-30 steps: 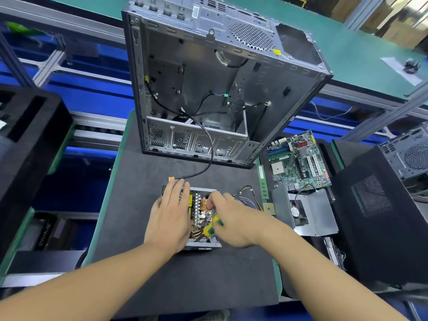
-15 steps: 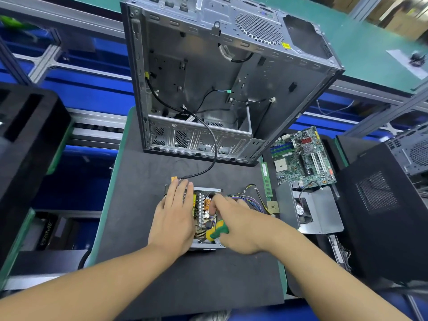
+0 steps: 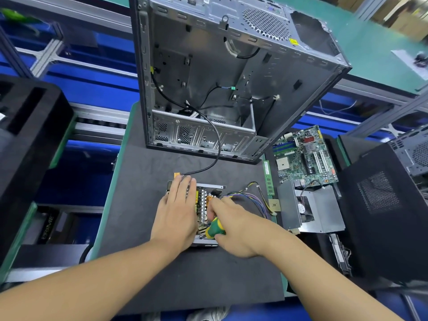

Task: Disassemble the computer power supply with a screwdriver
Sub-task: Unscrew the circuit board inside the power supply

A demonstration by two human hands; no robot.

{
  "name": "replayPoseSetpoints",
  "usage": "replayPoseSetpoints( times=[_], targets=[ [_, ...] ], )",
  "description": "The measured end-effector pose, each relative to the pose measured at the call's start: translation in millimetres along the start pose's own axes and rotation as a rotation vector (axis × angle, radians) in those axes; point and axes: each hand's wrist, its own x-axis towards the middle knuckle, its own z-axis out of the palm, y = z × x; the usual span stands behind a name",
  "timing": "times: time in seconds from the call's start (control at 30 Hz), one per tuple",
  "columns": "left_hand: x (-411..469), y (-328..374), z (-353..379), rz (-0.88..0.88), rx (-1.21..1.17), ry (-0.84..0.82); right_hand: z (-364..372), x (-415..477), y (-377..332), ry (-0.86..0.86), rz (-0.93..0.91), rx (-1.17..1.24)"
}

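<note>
Power supply, boxy bare metal, under flat left hand; right hand tight around green-yellow screwdriver.

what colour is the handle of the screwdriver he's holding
Green and yellow; the screwdriver handle shows in the head view, in the right hand.

The green-edged bench wears a dark grey mat. Off to its left, aluminium rails cross over deep blue panels, and a black foam block sits at the far left. Beyond, a green belt surface stretches across the top, with brown cardboard boxes blurred at the top right. The light is bright and even.
</note>
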Motion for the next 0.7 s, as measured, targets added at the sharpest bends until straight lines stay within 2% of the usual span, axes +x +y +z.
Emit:
replayPoseSetpoints(
  times=[0.17, 0.27, 0.37, 0.47, 0.6, 0.7],
  targets=[
    [0, -1, 2, 0.007, 0.015, -0.020, 3, 1, 0, 0.194, 0.184, -0.147],
    [-1, 0, 1, 0.005, 0.005, -0.004, 5, 2, 2, 0.227, 0.134, -0.115],
    [-2, -1, -1, 0.009, -0.008, -0.005, 1, -1, 5, 0.157, 0.056, 0.006],
    [-1, -1, 0, 0.008, -0.014, -0.009, 0, -2, 10, 0.132, 0.051, -0.016],
    [-1, 0, -1, 0.004, -0.020, -0.010, 2, -3, 9, 0.213, 0.128, -0.109],
    [-1, 0, -1, 0.007, -0.024, 0.006, 5, -1, 6, 0.278, 0.043, -0.174]
  ],
)
